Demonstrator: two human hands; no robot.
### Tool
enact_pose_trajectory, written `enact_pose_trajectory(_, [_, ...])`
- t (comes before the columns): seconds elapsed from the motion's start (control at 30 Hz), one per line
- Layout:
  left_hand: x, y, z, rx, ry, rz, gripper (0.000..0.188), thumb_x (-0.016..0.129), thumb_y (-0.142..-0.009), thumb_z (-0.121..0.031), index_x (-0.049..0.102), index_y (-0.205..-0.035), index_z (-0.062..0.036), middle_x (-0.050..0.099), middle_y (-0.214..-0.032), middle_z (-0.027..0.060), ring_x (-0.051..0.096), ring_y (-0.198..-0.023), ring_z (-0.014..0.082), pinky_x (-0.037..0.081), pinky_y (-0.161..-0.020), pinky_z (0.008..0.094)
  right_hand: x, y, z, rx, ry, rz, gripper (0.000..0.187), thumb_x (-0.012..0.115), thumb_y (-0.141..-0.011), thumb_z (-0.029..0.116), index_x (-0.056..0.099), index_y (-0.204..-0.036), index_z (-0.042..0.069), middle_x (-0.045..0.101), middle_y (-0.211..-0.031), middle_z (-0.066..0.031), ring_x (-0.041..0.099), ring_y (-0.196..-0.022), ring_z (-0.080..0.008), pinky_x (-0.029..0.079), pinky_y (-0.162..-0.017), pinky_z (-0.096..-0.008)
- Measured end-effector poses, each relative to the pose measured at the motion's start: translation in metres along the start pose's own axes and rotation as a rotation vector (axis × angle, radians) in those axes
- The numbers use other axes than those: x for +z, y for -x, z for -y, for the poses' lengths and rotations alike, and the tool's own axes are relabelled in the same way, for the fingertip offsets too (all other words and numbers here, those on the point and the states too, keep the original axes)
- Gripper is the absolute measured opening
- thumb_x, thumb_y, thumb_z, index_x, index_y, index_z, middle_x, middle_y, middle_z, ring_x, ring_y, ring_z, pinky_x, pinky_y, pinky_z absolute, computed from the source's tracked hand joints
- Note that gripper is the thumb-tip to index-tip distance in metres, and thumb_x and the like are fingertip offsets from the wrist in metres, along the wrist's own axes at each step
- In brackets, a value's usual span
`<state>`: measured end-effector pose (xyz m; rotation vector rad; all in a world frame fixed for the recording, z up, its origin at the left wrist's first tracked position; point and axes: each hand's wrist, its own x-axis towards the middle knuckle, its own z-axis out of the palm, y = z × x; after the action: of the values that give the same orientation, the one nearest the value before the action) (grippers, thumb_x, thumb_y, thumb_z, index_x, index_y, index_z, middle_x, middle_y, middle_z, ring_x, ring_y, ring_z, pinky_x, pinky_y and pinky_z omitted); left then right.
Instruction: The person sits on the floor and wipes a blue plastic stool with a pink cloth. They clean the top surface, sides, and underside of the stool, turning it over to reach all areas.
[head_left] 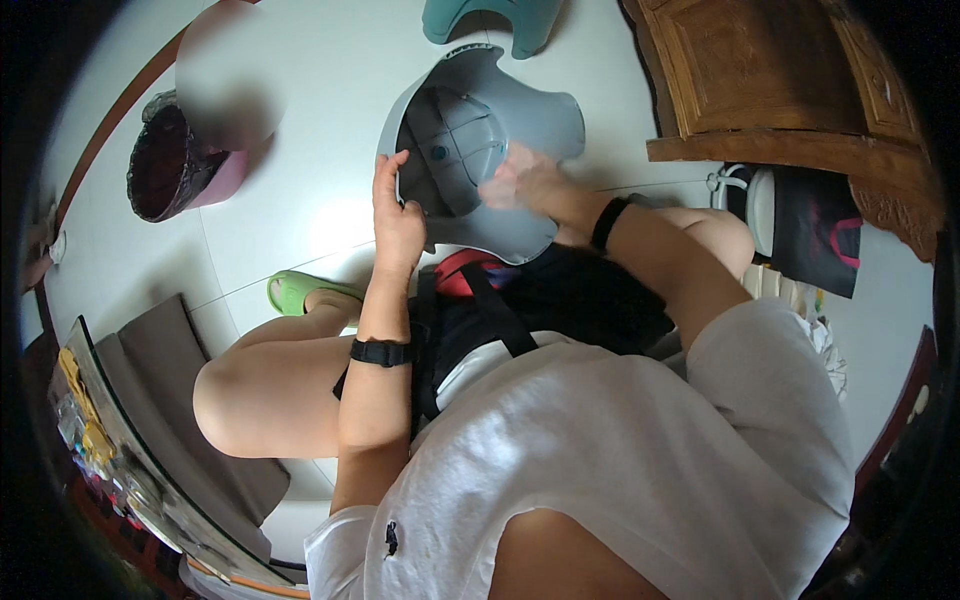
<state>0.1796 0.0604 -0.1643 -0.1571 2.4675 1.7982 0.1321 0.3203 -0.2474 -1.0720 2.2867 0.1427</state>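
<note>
A grey plastic stool is tipped over in front of my lap, its hollow, ribbed underside facing me. My left hand grips its left edge, with the fingers along the outside and the thumb over the rim. Over the right part of the hollow is my right hand, smeared by motion. Its fingers look curled together, and a pale pinkish patch shows at their front. Whether that patch is a cloth or part of the hand I cannot make out.
A teal stool stands beyond the grey one. At the left is a pink bin with a black liner. Carved wooden furniture fills the upper right, with a dark bag below it. A glass-edged table lies at the lower left.
</note>
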Motion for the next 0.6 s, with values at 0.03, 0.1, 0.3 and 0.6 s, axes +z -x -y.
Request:
enact_pose_trajectory(0.03, [-0.001,0.001,0.0,0.003,0.003,-0.002,0.071,0.041,-0.071,0.017,0.048,-0.135,-0.0118,0.028,-0.152,0.0253,0.025,-0.144,0.0373,0.022,-0.117,0.0376,-0.006,-0.007,0.01,-0.039,0.024,0.221,0.042,0.05,-0.094,0.038,0.057,-0.129,0.016,0.059,-0.125,-0.0091,0.054,-0.113,-0.0268,0.042,-0.095,-0.0458])
enact_pose_trajectory(0.1, [-0.003,0.003,0.002,0.008,0.005,-0.005,0.071,0.041,-0.071,0.017,0.047,-0.135,-0.0119,0.028,-0.152,0.0254,0.025,-0.144,0.0374,0.021,-0.117,0.0378,0.005,-0.009,0.028,0.043,-0.182,0.232,0.046,0.052,-0.092,0.041,0.059,-0.128,0.014,0.058,-0.128,-0.0085,0.053,-0.116,-0.0263,0.041,-0.096,-0.0461])
enact_pose_trajectory(0.3, [-0.005,0.005,0.005,0.015,-0.018,0.0,0.071,0.041,-0.071,0.017,0.047,-0.135,-0.0122,0.028,-0.152,0.0256,0.025,-0.144,0.0371,0.021,-0.117,0.0379,-0.02,-0.013,0.025,0.514,-0.109,0.345,0.05,0.054,-0.092,0.043,0.062,-0.128,0.01,0.055,-0.136,-0.0085,0.047,-0.125,-0.0277,0.035,-0.101,-0.0454])
enact_pose_trajectory(0.6, [-0.003,0.005,0.001,0.012,-0.028,-0.003,0.07,0.04,-0.072,0.017,0.047,-0.135,-0.0118,0.028,-0.152,0.0246,0.025,-0.144,0.0362,0.022,-0.117,0.0373,0.038,-0.013,0.087,0.237,-0.193,0.055,0.041,0.053,-0.085,0.017,0.062,-0.125,0.014,0.052,-0.137,-0.0172,0.04,-0.132,-0.0381,0.028,-0.109,-0.0512])
